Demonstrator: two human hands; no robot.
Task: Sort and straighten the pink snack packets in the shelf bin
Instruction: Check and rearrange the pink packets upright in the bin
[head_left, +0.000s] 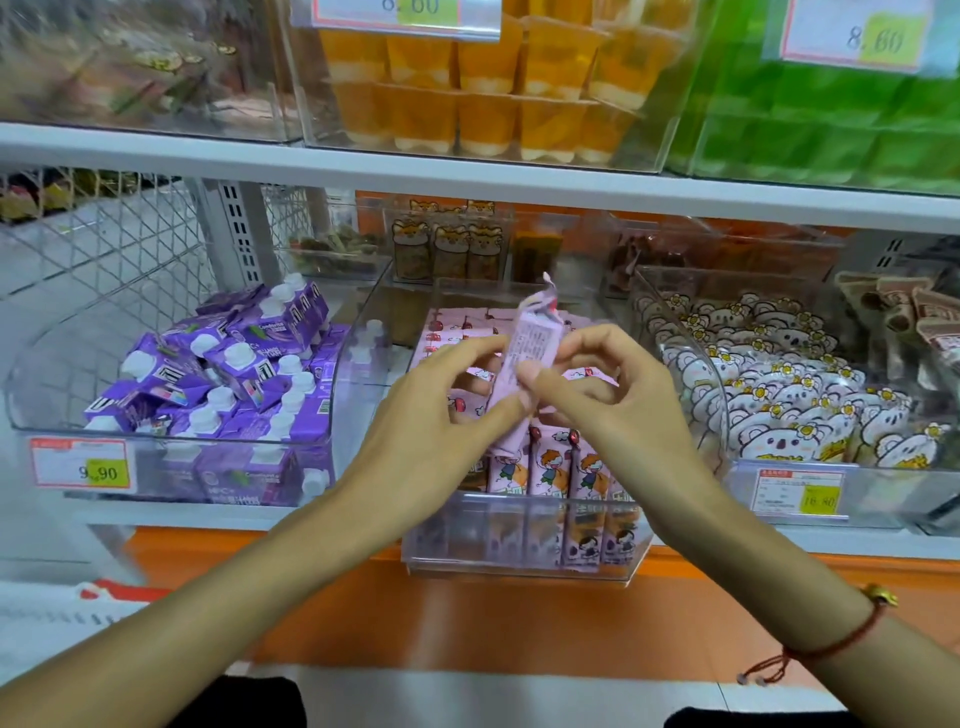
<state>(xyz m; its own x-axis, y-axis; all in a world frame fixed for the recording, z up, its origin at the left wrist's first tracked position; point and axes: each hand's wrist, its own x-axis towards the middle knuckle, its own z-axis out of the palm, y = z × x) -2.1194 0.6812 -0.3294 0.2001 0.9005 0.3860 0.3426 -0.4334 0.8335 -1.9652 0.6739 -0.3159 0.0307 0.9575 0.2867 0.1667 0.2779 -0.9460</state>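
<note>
A pink snack packet (522, 364) is pinched between the left hand (441, 410) and right hand (608, 395) above the clear bin (524, 564). Its long axis is held nearly upright, tilted slightly right, crimped end uppermost.

I hold one pink packet (521, 364) upright above the clear bin (524, 564), its printed back toward me. My left hand (441, 410) pinches its lower part and my right hand (597, 384) grips its side. Below, more pink packets (550, 467) stand in a row at the bin's front. Purple cartons (234, 374) fill the bin to the left.
</note>
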